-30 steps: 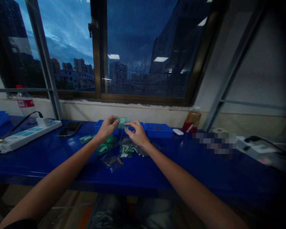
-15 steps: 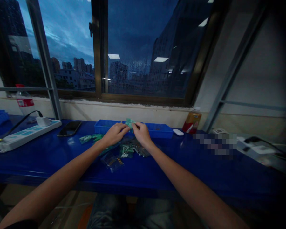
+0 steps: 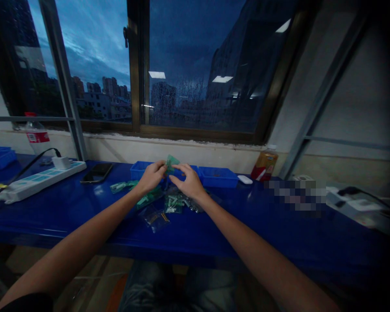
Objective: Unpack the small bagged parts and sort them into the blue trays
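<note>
A small green plastic bag (image 3: 172, 161) is pinched in my left hand (image 3: 153, 174), raised over the blue trays. My right hand (image 3: 189, 181) is beside it with thumb and fingers apart, its fingertips close to the bag's right edge; whether they touch it I cannot tell. Below my hands lie green bags (image 3: 149, 197), a clear bag with silvery pieces (image 3: 173, 203) and a clear bag with thin brass-coloured pieces (image 3: 156, 219). Behind my hands stand a blue tray (image 3: 138, 169) on the left and another blue tray (image 3: 218, 177) on the right.
A phone (image 3: 97, 172) and a white power strip (image 3: 45, 181) lie on the left of the blue table (image 3: 247, 229). A red-capped bottle (image 3: 37, 136) stands far left. To the right are a white case (image 3: 245, 179) and a bottle of amber drink (image 3: 264, 164).
My right hand's fingers have spread from their pinch at the bag. The green bag has shifted slightly left and up in my left hand. The view has moved slightly.
</note>
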Available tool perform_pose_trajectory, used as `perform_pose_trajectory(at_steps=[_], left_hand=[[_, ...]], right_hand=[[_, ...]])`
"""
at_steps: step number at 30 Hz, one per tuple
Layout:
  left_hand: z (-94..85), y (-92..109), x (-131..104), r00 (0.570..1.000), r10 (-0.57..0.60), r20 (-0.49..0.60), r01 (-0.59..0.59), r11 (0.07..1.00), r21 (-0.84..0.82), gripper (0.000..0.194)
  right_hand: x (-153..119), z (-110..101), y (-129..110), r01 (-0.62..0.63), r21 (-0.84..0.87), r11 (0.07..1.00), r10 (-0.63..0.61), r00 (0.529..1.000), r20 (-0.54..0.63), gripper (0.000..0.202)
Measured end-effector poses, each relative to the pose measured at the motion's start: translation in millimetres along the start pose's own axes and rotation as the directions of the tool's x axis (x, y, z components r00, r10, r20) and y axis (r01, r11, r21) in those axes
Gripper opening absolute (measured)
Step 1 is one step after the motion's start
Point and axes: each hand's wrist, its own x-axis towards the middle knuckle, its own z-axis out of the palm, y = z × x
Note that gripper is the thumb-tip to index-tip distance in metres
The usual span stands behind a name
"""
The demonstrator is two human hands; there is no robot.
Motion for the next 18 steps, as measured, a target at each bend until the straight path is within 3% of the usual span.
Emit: perform_pose_trajectory(at_steps=[2,4,6,8,11,13,16,18], left_hand=[[0.8,2.5,-3.3,0.973,0.231,0.016,-0.226,0.93,0.289,0.026],[1.7,5.1,-6.4,0.925,0.365,0.105,-0.373,0.825,0.423,0.032],[2.9,7.3,-8.6,0.896,0.401,0.19,-0.442,0.771,0.458,0.036],[4.1,9.0,-9.5,0.89,0.395,0.227,-0.456,0.761,0.462,0.038],[3.8,10.9,-8.5,0.922,0.327,0.208,-0.387,0.811,0.44,0.033],[1.6,11.6,-6.6,0.961,0.227,0.155,-0.271,0.879,0.393,0.036],[-3.2,10.8,-3.3,0.997,-0.009,0.079,-0.008,0.979,0.205,0.057],[-5.9,10.0,-1.6,0.984,-0.167,0.068,0.166,0.986,0.021,0.063]], right_hand=[[2.2,1.7,-1.4,-0.177,0.209,0.962,0.174,0.984,0.031,0.034],[3.9,3.5,-0.6,-0.329,0.368,0.87,0.331,0.942,0.059,0.044],[5.1,4.2,2.9,-0.405,0.432,0.805,0.427,0.903,0.052,0.049],[5.3,3.4,7.1,-0.416,0.374,0.829,0.449,0.894,-0.002,0.046],[3.0,-0.4,8.4,-0.296,0.029,0.955,0.297,0.948,-0.111,0.042],[-0.1,-2.9,4.1,-0.151,-0.197,0.969,0.133,0.986,-0.103,0.04],[-5.0,-3.3,-5.2,0.028,-0.326,0.945,-0.033,0.999,-0.011,0.033],[-7.2,-1.2,-8.8,0.091,-0.371,0.924,-0.085,0.996,0.033,0.032]])
